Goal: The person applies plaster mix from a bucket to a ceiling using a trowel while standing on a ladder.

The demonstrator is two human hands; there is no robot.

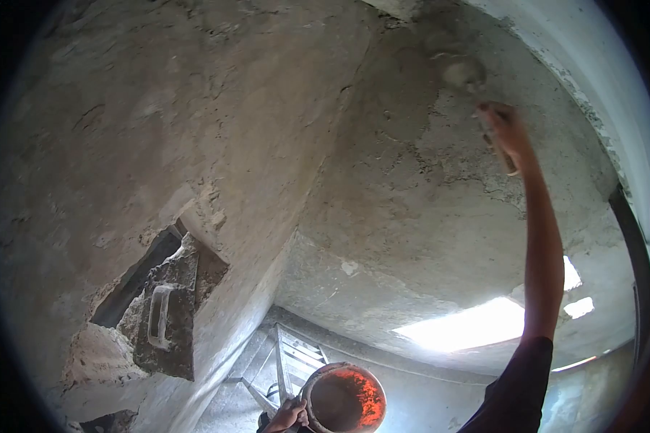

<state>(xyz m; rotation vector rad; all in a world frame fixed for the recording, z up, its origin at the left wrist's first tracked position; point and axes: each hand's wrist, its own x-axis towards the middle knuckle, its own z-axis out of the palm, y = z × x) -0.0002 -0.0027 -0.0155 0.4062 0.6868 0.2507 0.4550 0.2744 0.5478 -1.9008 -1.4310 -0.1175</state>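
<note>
My right hand (509, 130) is raised to the upper part of the wall, closed round the pale handle of a hand tool (464, 73). The tool's rounded head is smeared by motion and overlaps the damp plaster; I cannot tell its exact kind. Low in the view, my left hand (290, 413) grips the rim of a bucket (370, 397). Orange shows through grey residue on the bucket's inner side, and its bottom looks grey.
A plastering float (159, 317) with a loop handle rests in a broken opening in the left wall (195, 130). Below stands a metal ladder (283, 357). Bright light falls on the right wall (404, 238), whose plaster is rough and patchy.
</note>
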